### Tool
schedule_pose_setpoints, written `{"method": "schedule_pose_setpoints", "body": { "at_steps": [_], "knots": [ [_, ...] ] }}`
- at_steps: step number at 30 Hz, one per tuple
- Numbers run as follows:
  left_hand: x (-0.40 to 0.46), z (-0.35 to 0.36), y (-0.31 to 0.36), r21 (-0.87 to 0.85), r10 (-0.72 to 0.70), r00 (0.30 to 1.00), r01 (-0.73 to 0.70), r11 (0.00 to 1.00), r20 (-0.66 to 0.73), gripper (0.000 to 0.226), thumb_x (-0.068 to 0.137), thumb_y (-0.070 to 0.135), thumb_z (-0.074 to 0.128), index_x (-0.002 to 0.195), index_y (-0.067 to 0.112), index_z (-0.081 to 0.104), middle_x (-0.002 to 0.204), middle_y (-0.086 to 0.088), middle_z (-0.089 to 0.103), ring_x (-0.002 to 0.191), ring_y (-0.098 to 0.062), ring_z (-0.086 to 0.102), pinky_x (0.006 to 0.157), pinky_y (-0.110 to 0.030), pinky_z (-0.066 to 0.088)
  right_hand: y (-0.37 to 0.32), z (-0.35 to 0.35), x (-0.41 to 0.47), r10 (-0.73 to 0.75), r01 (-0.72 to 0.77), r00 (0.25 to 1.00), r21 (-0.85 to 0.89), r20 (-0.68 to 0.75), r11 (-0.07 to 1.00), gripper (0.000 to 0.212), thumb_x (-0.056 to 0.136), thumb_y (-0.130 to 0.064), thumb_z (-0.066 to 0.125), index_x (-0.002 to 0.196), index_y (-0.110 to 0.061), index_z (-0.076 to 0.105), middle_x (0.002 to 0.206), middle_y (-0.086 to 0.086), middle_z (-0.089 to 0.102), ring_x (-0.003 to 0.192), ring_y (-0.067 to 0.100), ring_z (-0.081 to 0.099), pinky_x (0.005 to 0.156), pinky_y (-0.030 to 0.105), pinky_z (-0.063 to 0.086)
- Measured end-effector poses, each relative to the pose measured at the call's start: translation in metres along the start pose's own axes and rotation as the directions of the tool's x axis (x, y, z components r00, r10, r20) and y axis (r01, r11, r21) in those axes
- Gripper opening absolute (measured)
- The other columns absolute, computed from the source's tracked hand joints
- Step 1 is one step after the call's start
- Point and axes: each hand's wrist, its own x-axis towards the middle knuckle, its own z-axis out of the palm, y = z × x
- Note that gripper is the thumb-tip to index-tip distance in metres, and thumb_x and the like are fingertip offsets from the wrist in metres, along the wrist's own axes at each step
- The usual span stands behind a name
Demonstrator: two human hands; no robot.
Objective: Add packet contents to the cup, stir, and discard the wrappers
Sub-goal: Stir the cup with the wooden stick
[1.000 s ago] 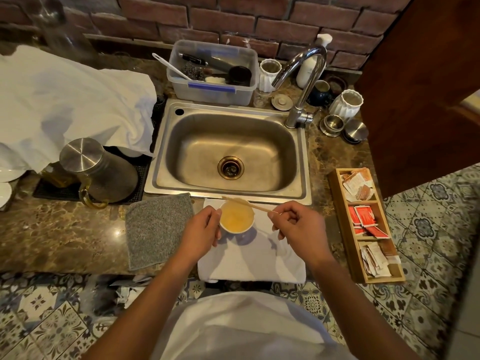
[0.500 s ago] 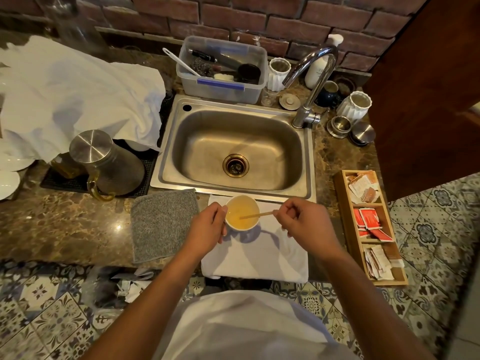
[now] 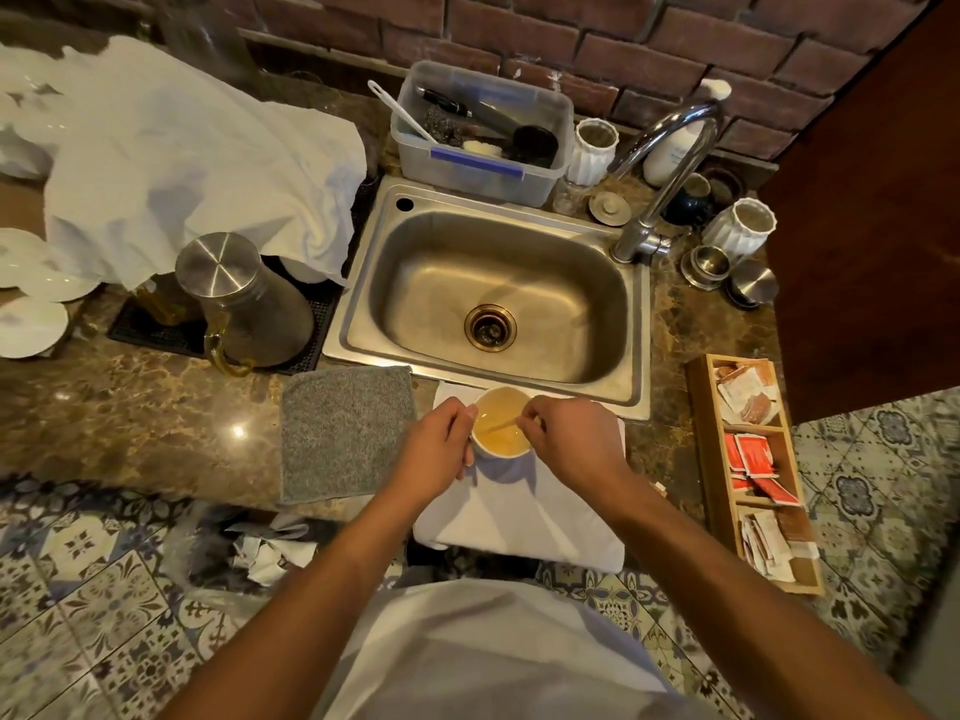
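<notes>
One cup point(image 3: 501, 449); one stirrer point(image 3: 500, 424); left hand point(image 3: 434, 452) is gripping cup's side; right hand point(image 3: 574, 441) is pinching stirrer, fingers narrow.

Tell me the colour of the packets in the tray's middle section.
Red packets, seen in the head view, in the wooden tray.

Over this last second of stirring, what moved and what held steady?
The stir stick swung from lying across the rim to dipping into the liquid, and the right hand moved in over the cup. The left hand kept its grip on the cup, which stayed on the white cloth.
</notes>
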Motion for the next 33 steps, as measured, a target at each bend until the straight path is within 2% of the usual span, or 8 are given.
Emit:
{"method": "schedule_pose_setpoints", "body": {
  "at_steps": [4,9,13,18,22,26,31,33],
  "knots": [
    [0.001,0.0,-0.001,-0.038,0.001,1.0,-0.001,0.999,0.008,0.035,0.108,0.03,0.044,0.085,0.006,0.054,0.063,-0.015,0.065,0.045,-0.014,0.054,0.048,-0.024,0.046,-0.002,0.0,0.004,-0.022,0.021,1.0,-0.033,-0.009,0.999,0.031,0.101,-0.047,0.052,0.113,-0.028,0.074,0.098,0.001,0.077,0.086,0.023,0.069,0.071,0.029,0.05],
    [0.001,0.001,-0.002,-0.048,0.004,1.0,-0.004,0.999,0.002,0.035,0.108,0.029,0.044,0.082,0.006,0.052,0.058,-0.006,0.062,0.043,-0.015,0.054,0.048,-0.027,0.046,-0.005,0.0,0.005,0.0,0.0,1.0,-0.045,-0.003,0.999,0.031,0.101,-0.047,0.053,0.11,-0.026,0.074,0.096,0.001,0.076,0.083,0.022,0.067,0.068,0.026,0.045],
    [0.001,0.001,-0.002,-0.042,0.003,1.0,-0.003,0.999,0.005,0.035,0.108,0.029,0.044,0.082,0.008,0.053,0.057,-0.005,0.062,0.043,-0.016,0.055,0.047,-0.026,0.045,-0.006,-0.002,0.008,0.022,-0.022,1.0,-0.061,-0.008,0.998,0.03,0.1,-0.046,0.055,0.106,-0.023,0.073,0.093,0.003,0.075,0.074,0.019,0.058,0.067,0.026,0.039],
    [0.0,0.001,0.001,-0.04,0.007,1.0,-0.007,0.999,0.005,0.034,0.108,0.027,0.043,0.085,0.004,0.052,0.06,-0.009,0.063,0.043,-0.014,0.054,0.046,-0.024,0.044,-0.006,-0.01,0.009,-0.031,0.034,0.999,-0.098,0.03,0.995,0.026,0.1,-0.038,0.058,0.107,-0.018,0.073,0.094,0.006,0.074,0.081,0.023,0.067,0.071,0.031,0.052],
    [-0.001,0.002,0.001,-0.038,0.002,1.0,-0.002,0.999,0.003,0.034,0.108,0.026,0.042,0.085,0.004,0.052,0.06,-0.008,0.062,0.042,-0.01,0.052,0.045,-0.019,0.041,-0.007,-0.014,0.003,-0.078,0.089,0.993,-0.122,0.093,0.988,0.022,0.098,-0.033,0.061,0.109,-0.017,0.072,0.094,0.006,0.072,0.079,0.023,0.063,0.068,0.028,0.042],
    [-0.001,0.002,0.002,-0.038,-0.004,1.0,0.004,0.999,0.006,0.033,0.108,0.027,0.042,0.082,0.009,0.051,0.061,-0.011,0.063,0.042,-0.011,0.052,0.046,-0.019,0.042,-0.016,-0.012,0.0,-0.095,0.108,0.984,-0.082,0.153,0.991,0.014,0.094,-0.031,0.062,0.094,-0.019,0.069,0.081,0.001,0.059,0.074,0.022,0.058,0.064,0.028,0.041],
    [0.001,0.002,0.002,-0.03,-0.009,1.0,0.01,0.999,0.017,0.033,0.108,0.028,0.042,0.085,0.005,0.052,0.066,-0.019,0.066,0.045,-0.015,0.055,0.048,-0.026,0.046,-0.023,-0.009,0.008,-0.105,0.113,0.984,-0.05,0.146,0.992,0.016,0.092,-0.035,0.062,0.085,-0.021,0.064,0.08,0.001,0.061,0.074,0.023,0.059,0.059,0.024,0.037],
    [0.001,0.002,0.002,-0.023,-0.013,1.0,0.013,1.0,0.018,0.033,0.108,0.028,0.042,0.086,0.004,0.051,0.067,-0.02,0.066,0.045,-0.015,0.055,0.047,-0.025,0.045,-0.024,-0.008,0.011,-0.101,0.105,0.988,-0.03,0.118,0.994,0.019,0.094,-0.037,0.061,0.089,-0.02,0.068,0.083,0.002,0.066,0.077,0.023,0.061,0.062,0.026,0.043]
  ]
}}
